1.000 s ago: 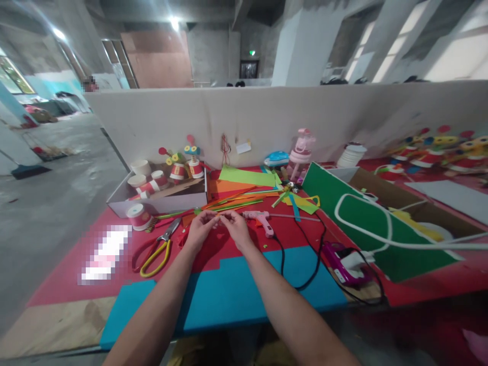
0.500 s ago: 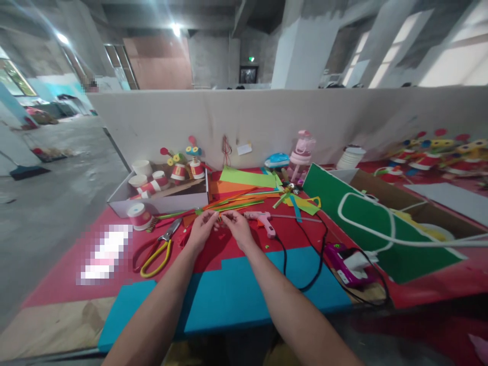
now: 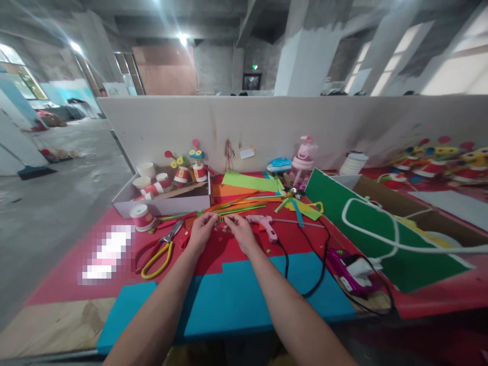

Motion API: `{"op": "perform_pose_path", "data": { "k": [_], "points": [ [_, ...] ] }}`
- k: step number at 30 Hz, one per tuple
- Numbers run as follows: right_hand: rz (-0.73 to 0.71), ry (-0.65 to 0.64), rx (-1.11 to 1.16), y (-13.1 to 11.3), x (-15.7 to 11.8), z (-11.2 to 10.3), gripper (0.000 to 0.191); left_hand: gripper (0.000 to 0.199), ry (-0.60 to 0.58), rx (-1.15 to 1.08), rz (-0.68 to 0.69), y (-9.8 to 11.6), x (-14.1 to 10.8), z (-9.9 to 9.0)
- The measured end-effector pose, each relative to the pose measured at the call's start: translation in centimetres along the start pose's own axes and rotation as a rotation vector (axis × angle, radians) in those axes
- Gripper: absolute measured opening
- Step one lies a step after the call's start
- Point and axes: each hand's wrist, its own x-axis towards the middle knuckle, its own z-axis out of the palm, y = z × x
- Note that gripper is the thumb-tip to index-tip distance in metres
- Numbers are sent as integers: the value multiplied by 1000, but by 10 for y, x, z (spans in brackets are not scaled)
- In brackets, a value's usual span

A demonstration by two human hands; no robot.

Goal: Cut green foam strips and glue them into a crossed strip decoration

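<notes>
Between my fingertips is a small folded paper strip [image 3: 221,219], yellow-green with dark bands, stretched slightly sideways. My left hand [image 3: 203,231] pinches its left end, and my right hand [image 3: 239,231] pinches the other end. Just right of my right hand lies a pink glue gun [image 3: 265,223] with a glue stick out of its back. Scissors [image 3: 163,249] with one red and one yellow handle rest left of my left hand. Beyond them a red and white paper cup [image 3: 142,217] stands upside down, a similar folded strip [image 3: 154,225] beside it.
A white box [image 3: 163,206] holds cups and finished paper-cup figures. Coloured paper strips [image 3: 240,207] lie behind my hands. Blue sheets [image 3: 267,284] cover the front edge. At right are a purple power strip [image 3: 348,274], black cords and a green board [image 3: 366,229] leaning on a box.
The folded strip is drawn out a little wider between my fingers, so its bands show more. The whole view has shifted slightly; other things stay in place.
</notes>
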Motion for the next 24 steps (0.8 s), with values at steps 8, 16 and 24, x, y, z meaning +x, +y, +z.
{"op": "perform_pose_path", "data": {
  "k": [8, 16, 24],
  "points": [
    [7, -1, 42, 0, 0, 1, 36, 32, -25, 19, -15, 1, 0, 0],
    [-20, -18, -25, 2, -3, 2, 33, 26, -29, 153, 36, -1, -3, -2],
    [-58, 149, -79, 7, 1, 4, 39, 6, 52, 847, 509, 45, 44, 2]
  ]
}}
